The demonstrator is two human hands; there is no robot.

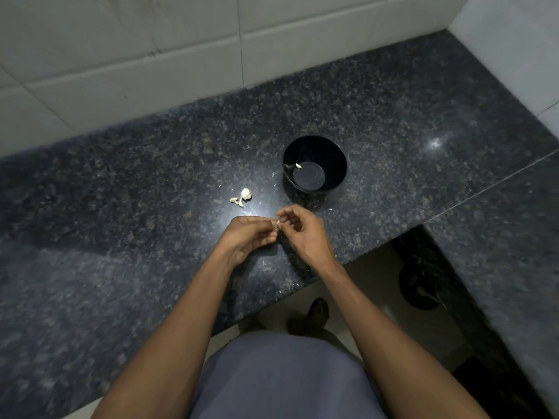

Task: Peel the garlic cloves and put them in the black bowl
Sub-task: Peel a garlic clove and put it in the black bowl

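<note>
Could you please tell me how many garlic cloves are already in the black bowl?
1: a single clove lies at the back left of the black bowl floor; none seem hidden.

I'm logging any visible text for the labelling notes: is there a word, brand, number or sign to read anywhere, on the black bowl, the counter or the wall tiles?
None: no readable text shows anywhere in this view.
Black bowl: plain, no label or mark visible.
Granite counter: only speckle and glare.
Wall tiles: blank.
Garlic pieces on the counter: no sticker or tag.
</note>
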